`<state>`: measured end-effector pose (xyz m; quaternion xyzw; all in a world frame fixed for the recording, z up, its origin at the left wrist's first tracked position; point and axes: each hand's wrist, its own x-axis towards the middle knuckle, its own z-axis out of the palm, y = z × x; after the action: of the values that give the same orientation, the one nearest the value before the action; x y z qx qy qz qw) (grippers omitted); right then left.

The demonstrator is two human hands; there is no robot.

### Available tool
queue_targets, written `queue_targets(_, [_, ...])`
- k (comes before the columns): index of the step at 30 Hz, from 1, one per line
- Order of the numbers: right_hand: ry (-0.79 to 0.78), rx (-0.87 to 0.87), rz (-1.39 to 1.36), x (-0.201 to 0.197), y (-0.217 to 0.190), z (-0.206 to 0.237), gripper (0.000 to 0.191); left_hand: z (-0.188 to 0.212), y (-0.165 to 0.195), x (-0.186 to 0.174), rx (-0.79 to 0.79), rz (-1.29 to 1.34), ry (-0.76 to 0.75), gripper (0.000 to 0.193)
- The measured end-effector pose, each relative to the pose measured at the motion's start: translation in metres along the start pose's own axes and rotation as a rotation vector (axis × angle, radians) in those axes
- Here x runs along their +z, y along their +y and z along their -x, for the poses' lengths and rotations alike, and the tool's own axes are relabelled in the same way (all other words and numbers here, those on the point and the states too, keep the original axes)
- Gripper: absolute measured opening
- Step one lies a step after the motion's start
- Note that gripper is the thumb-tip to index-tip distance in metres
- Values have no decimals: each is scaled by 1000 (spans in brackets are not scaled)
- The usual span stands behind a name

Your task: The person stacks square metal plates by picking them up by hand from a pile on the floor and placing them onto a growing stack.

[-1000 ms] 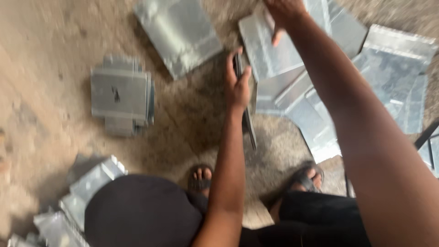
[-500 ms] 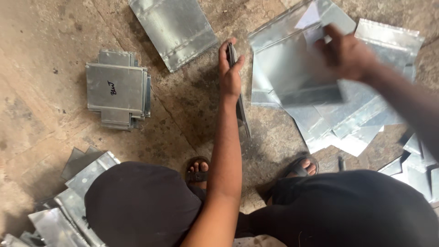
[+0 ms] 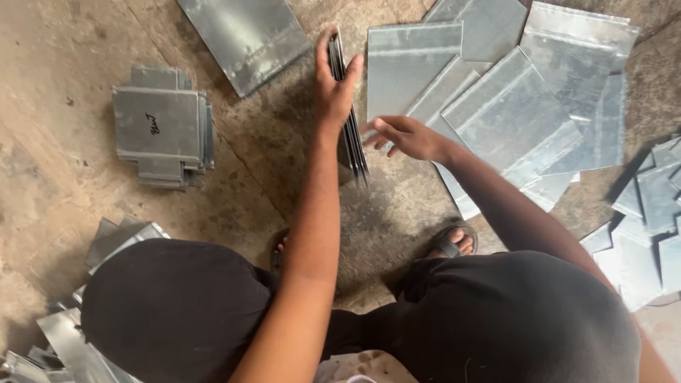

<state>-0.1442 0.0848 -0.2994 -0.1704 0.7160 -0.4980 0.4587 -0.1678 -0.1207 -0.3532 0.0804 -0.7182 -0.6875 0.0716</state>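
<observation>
My left hand [image 3: 332, 84] grips the top edge of a thin bundle of metal sheets [image 3: 351, 135] that stands on edge on the ground between my knees. My right hand [image 3: 408, 137] is just to the right of that bundle, fingers spread, touching its side and holding nothing. Right of it lies a loose pile of flat galvanised sheets [image 3: 511, 113], overlapping one another.
A neat stack of notched metal pieces [image 3: 159, 128] sits at the left. A large single sheet [image 3: 245, 35] lies at the top. More sheets lie at the lower left [image 3: 113, 245] and far right [image 3: 656, 213]. My sandalled foot [image 3: 450, 245] rests on the concrete floor [image 3: 57, 64].
My right hand held a sheet lifted over the right pile; now it is empty and low beside the upright bundle. My left hand has stayed on the bundle.
</observation>
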Motion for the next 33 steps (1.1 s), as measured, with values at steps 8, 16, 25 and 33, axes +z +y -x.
queue_targets(8, [1158,207,933,-117,123,110,105,-3,29,-11,-132,130,11,83])
queue_targets(16, [767,754,592,-137,149,169,106,-8,10,-40,-183,389,89,73])
queue_targets(25, [543,-59,137,-52,82,120,50,-4,11,-28,-193,230,66,76])
queue_targets(33, [506,208,316,3,-21,3,52,-11,-5,-27,-173,202,81,50])
